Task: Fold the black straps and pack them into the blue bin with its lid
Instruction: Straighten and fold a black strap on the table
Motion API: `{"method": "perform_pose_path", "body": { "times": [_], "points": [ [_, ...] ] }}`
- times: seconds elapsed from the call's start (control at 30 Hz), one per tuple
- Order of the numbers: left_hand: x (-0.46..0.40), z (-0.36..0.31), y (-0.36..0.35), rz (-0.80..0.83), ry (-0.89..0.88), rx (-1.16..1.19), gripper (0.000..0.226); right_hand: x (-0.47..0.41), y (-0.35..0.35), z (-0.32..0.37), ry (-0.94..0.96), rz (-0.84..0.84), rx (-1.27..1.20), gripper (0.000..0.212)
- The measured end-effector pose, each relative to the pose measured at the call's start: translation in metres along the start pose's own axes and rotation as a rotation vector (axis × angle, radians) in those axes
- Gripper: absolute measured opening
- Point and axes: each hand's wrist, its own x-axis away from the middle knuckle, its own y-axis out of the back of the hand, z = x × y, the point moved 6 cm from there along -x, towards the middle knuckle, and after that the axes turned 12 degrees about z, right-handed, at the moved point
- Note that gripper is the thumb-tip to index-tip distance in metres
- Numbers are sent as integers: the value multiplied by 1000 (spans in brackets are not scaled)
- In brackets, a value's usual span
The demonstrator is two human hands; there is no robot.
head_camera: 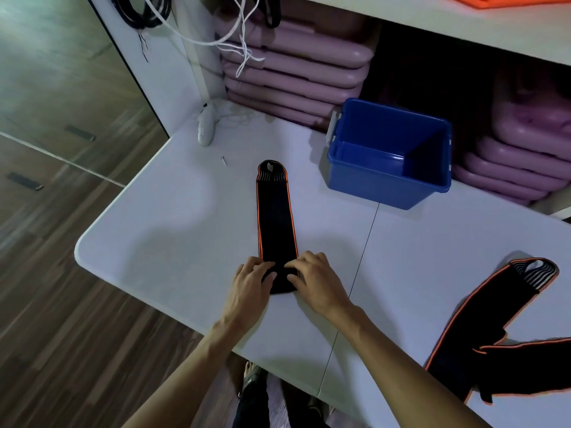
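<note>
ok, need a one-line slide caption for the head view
Both hands, left hand and right hand, fold the near end of a black strap on the white table; open blue bin beyond.

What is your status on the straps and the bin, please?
Both hands, left and right, rolling strap near end. Blue bin open, empty. More straps waiting right.

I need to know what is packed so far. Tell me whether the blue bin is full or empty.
Empty. The blue bin stands open with no lid on it, and its bare floor shows. No strap is inside.
</note>
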Motion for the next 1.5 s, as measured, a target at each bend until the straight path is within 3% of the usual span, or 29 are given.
{"method": "perform_pose_path", "body": {
  "times": [0.23,0.43,0.57,0.67,0.8,0.93,1.07,1.3,1.37,1.5],
  "points": [
    [-7,0,9,7,57,-93,24,0,-6,1,-9,-66,-51,27],
    [-8,7,7,2,191,81,14,9,-4,11,58,-189,100,13],
    [-10,6,10,-10,215,100,12,20,-16,10,112,-118,319,44],
    [-11,5,13,-7,178,74,14,17,-23,4,107,-66,406,47],
    [-2,1,13,-1,-62,-121,38,10,-19,6,126,-112,341,41],
    [13,9,1,154,-194,-339,67,6,-9,4,179,-71,320,33],
    [9,15,3,159,-198,-221,51,5,-7,5,173,-22,257,41],
    [2,18,7,229,-124,-66,48,-13,-4,1,122,202,160,35],
    [3,15,8,211,-91,-20,37,-13,-1,3,109,194,106,32],
    [2,16,7,221,-13,-30,38,-12,-1,4,73,98,-6,26]
  ]
}}
